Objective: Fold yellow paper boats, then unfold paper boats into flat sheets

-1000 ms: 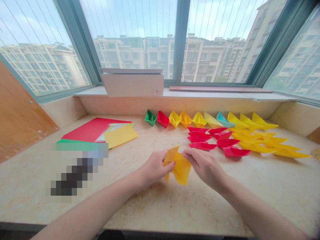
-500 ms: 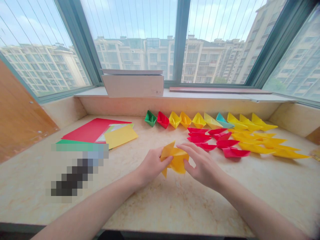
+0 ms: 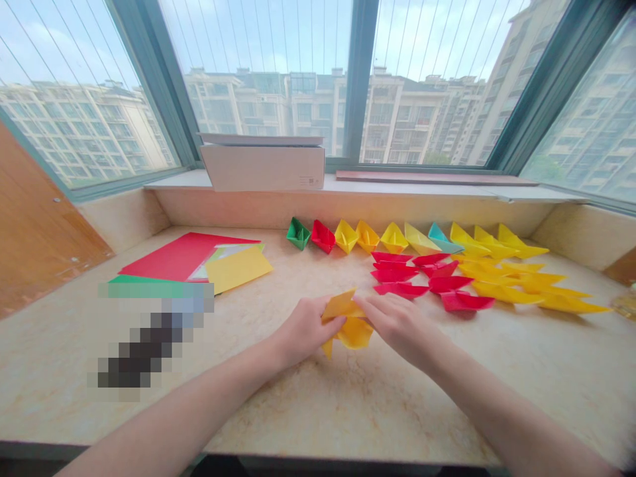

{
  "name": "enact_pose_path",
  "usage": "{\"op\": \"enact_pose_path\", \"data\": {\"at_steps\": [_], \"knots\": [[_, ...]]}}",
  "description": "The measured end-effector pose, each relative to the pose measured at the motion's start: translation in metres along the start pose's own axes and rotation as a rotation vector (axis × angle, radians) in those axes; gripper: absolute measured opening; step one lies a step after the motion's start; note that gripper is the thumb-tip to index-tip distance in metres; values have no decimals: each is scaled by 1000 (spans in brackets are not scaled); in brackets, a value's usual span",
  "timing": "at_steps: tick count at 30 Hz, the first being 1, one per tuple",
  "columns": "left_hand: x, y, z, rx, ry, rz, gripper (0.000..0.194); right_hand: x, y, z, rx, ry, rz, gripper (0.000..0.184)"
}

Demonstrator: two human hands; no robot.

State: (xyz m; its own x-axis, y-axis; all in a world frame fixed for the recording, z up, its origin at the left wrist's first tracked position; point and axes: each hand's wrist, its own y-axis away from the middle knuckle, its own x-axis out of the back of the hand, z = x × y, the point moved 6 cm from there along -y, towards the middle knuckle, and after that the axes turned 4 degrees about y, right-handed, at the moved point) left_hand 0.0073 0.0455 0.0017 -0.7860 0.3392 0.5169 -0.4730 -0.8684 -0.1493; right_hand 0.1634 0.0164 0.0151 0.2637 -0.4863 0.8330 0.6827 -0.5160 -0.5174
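A folded piece of yellow origami paper (image 3: 348, 319) is held above the marble counter between my two hands. My left hand (image 3: 307, 329) pinches its left side. My right hand (image 3: 396, 324) presses its fingertips onto the right side. The paper's fold is partly hidden by my fingers. Beyond my right hand lie several red paper boats (image 3: 422, 275) and several yellow paper boats (image 3: 517, 281). A back row of paper boats (image 3: 392, 238) in green, red, yellow and teal lines the counter's rear wall.
At the left, loose sheets lie stacked, with a red sheet (image 3: 181, 260) and a yellow sheet (image 3: 238, 268) on top. A pixelated patch (image 3: 149, 338) covers part of the counter. A white box (image 3: 263, 167) stands on the window ledge. A wooden panel (image 3: 34, 232) borders the left.
The yellow paper has closed into a flatter, more compact fold. My right hand has moved onto its upper right side, and my left hand keeps its grip.
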Motion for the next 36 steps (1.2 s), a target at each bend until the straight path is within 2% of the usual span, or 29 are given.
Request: {"op": "enact_pose_path", "data": {"at_steps": [5, 9, 12, 15, 19, 26, 33, 36], "knots": [[-2, 0, -2, 7, 34, -28, 20, 9, -1, -11, 118, 173, 58, 28], [-4, 1, -2, -14, 63, -70, 20, 10, -2, -15, 107, 162, 58, 23], [-5, 0, -1, -29, 75, -103, 22, 7, -2, -11, -3, 41, 52, 16], [-6, -1, -2, -31, 76, -107, 23, 5, -2, -1, -172, -115, 77, 10], [-7, 0, -2, -34, 71, -94, 24, -3, 1, 11, -378, -369, 58, 10], [-11, 1, 2, -46, 76, -114, 26, -13, 3, 15, -641, -723, 38, 10], [-14, 3, 4, 20, 175, -134, 25, -12, 0, 11, -768, -1000, 33, 18], [-17, 3, 2, 38, 243, -156, 27, -13, -1, 11, -789, -1038, 36, 20]]}}
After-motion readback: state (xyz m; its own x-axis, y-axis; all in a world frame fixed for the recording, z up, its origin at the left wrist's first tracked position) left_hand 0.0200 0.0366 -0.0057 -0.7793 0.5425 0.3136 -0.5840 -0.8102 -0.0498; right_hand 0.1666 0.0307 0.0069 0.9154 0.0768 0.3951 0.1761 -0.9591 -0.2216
